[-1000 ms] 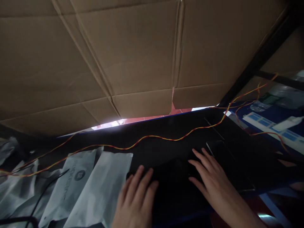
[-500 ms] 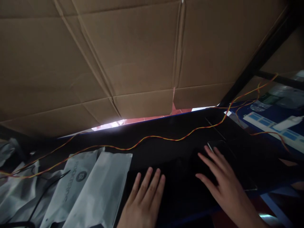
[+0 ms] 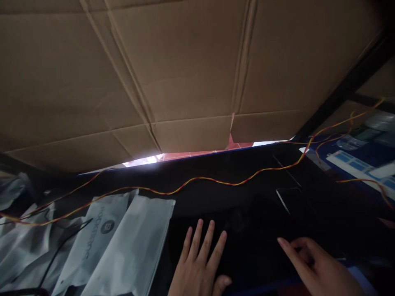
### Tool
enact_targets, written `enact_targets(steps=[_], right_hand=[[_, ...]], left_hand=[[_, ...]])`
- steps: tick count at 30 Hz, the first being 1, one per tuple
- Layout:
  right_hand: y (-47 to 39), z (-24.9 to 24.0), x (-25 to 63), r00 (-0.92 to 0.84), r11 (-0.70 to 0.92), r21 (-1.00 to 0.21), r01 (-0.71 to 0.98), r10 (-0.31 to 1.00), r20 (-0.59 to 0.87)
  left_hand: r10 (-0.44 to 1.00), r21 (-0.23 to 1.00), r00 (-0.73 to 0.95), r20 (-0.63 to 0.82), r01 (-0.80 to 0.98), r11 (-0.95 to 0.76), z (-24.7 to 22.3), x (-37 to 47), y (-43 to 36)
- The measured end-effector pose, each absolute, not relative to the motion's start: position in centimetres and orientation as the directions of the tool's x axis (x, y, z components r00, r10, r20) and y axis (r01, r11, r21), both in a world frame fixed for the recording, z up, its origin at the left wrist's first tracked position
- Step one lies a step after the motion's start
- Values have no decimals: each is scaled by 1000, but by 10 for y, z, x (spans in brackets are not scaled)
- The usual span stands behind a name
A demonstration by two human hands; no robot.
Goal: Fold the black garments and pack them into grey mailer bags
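Note:
My left hand point(image 3: 197, 263) lies on the black surface point(image 3: 212, 201) with its fingers spread and nothing in them. To its right, near the front edge, is my right hand point(image 3: 321, 263). Its thumb points forward and its other fingers are curled in; I see nothing held. Beyond the right hand lies a dark, flat, phone-like slab point(image 3: 293, 201) with a pale edge, apart from the fingers. Close on the left of my left hand is a grey-white pouch point(image 3: 132, 242), and beside that a similar pouch with printed lettering point(image 3: 95, 234).
A twisted red and yellow wire point(image 3: 200, 178) crosses the surface. Tall cardboard point(image 3: 185, 74) stands at the back, with a dark metal bar point(image 3: 342, 90) at right. A white strip with blue panels point(image 3: 354, 164) and a clear bottle point(image 3: 364, 133) lie at far right.
My right hand has drawn back toward the front edge, away from the slab, and its spread fingers have curled. My left hand has shifted slightly right, thumb now showing. The view has shifted slightly.

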State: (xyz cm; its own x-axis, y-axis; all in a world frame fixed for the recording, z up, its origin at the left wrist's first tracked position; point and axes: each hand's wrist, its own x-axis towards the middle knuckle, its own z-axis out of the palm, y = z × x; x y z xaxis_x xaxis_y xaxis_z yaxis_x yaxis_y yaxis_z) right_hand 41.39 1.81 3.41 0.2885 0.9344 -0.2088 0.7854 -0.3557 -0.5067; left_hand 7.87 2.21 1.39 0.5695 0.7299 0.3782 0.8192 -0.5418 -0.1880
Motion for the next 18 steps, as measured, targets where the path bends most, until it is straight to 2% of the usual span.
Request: enact_targets(steps=[5, 9, 14, 18], right_hand=[[36, 50, 388, 366, -394, -603, 694, 914, -177], [42, 52, 392, 487, -489, -533, 690, 859, -157], [55, 55, 402, 394, -420, -507, 752, 904, -164], [58, 52, 408, 350, -258, -512, 819, 932, 90]], left_hand=[[759, -157, 565, 323, 823, -545, 23, 75, 27], [751, -165, 555, 358, 829, -534, 32, 76, 28], [747, -153, 527, 405, 845, -513, 39, 93, 33], [773, -123, 512, 374, 854, -506, 33, 107, 38]])
